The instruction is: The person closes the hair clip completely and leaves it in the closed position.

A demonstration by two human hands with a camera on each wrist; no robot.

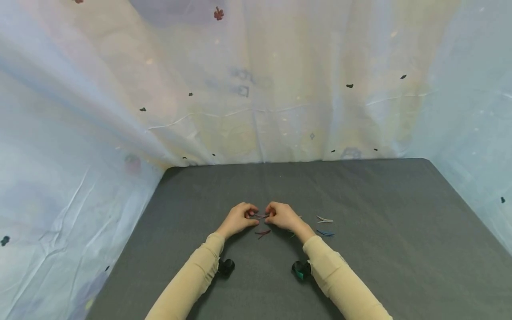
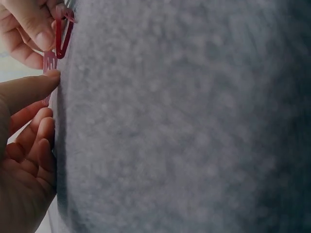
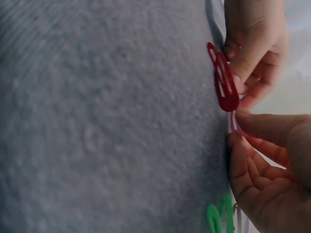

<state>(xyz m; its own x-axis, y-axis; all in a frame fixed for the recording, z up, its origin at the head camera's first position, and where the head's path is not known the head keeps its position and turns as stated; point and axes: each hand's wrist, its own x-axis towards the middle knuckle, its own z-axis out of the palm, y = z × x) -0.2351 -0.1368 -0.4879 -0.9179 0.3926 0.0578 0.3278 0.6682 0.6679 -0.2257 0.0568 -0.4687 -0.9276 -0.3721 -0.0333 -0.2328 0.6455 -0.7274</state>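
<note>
A pink snap hair clip [image 2: 50, 62] spans the gap between my two hands over the dark table. My left hand [image 1: 238, 218] pinches one end of it with thumb and fingers. The other end is pinched by my right hand [image 1: 285, 216], whose thumb and fingertips cover part of the pink clip [image 3: 233, 122]. Just nearer to me on the cloth lies a red snap hair clip [image 1: 262, 233], its arms spread apart. The red clip [image 3: 226, 85] overlaps the left hand in the right wrist view.
Beside the right wrist lies a green hair clip [image 3: 214, 218], partly hidden in the head view. Farther right rest a whitish hair clip [image 1: 325, 219] and a blue hair clip [image 1: 325, 233], both spread. A patterned curtain [image 1: 280, 133] hangs behind the grey table [image 1: 384, 266].
</note>
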